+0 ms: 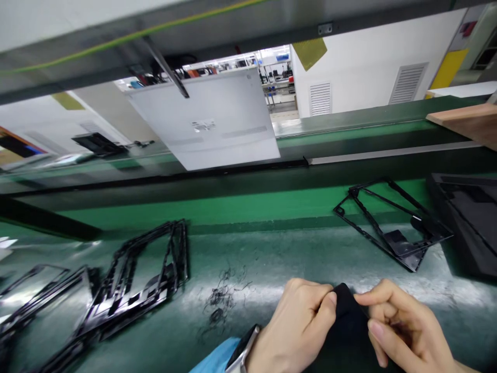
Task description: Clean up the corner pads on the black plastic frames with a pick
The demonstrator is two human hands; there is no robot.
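Near the bottom of the head view, my left hand [301, 326] is closed, thumb and bent forefinger gripping a dark black piece [344, 316] by its upper corner. The piece's lower part fades into shadow, and I cannot tell its exact kind. On its right side, my right hand [407, 326] has curled fingers, with the forefinger tip at the piece's edge. Whatever sits between that thumb and forefinger is too small to make out. Left of my hands, thin black scraps [221, 300] lie scattered on the green bench [267, 254].
Stacked black plastic frames [135, 295] lie on the left. More black frames [388, 228] rest at right, beside a dark tray-like box [469, 223]. A pale panel [217, 119] hangs ahead under an overhead beam. A wooden board [469, 122] juts in at far right.
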